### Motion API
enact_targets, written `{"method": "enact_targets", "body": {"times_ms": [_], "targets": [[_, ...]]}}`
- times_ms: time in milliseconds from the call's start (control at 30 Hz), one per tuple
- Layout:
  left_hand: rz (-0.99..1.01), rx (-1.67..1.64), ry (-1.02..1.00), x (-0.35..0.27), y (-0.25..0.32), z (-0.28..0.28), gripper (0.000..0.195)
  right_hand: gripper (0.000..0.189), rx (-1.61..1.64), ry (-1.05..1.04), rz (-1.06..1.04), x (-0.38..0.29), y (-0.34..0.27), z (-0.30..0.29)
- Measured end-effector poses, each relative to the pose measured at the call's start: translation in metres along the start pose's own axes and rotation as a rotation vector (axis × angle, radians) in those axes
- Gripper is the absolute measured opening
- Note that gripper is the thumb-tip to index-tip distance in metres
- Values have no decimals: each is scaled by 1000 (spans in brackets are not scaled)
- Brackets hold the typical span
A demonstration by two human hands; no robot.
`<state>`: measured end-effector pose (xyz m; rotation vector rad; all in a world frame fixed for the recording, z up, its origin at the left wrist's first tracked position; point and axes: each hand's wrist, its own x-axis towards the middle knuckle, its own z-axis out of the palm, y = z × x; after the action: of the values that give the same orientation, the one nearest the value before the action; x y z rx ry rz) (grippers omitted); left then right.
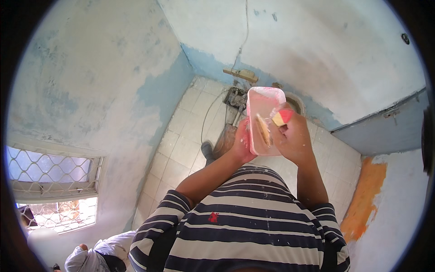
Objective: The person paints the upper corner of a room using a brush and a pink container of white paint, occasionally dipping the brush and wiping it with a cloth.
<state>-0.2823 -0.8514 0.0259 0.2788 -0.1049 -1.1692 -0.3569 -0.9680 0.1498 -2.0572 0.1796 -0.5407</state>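
Note:
A white plastic tray (pixel 267 91), smeared pink, is held in front of my body by my left hand (pixel 244 142), which grips its left long side. Over the tray's right side, my right hand (pixel 294 136) is closed around a paintbrush with a red and yellow handle (pixel 282 117). The handle's end points up; whether its bristles touch the tray cannot be told. A tan, bristly edge (pixel 264 131) shows inside the tray beside my right hand, blurred. Pinkish-white matter covers the tray's inside, and pink smears mark my left hand.
Below stand a pump with pipes (pixel 236 98) and a round bucket (pixel 299 102) by the patchy blue and white wall (pixel 210 63). A cable (pixel 204 125) loops over the tiled floor (pixel 176 149). At the lower left are a grilled window (pixel 54 190) and another person (pixel 98 255).

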Motion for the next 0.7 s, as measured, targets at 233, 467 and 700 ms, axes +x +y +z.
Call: {"method": "enact_targets", "body": {"times_ms": [233,467,700], "targets": [[22,-97,-4,-7,2,17,58,21,-113,227,136,23,21,-8],[41,-5,36,-8,5,3,63,11,-34,151,9,-8,14,8],[62,-31,138,-25,10,-3,63,15,-66,159,13,24,19,29]]}}
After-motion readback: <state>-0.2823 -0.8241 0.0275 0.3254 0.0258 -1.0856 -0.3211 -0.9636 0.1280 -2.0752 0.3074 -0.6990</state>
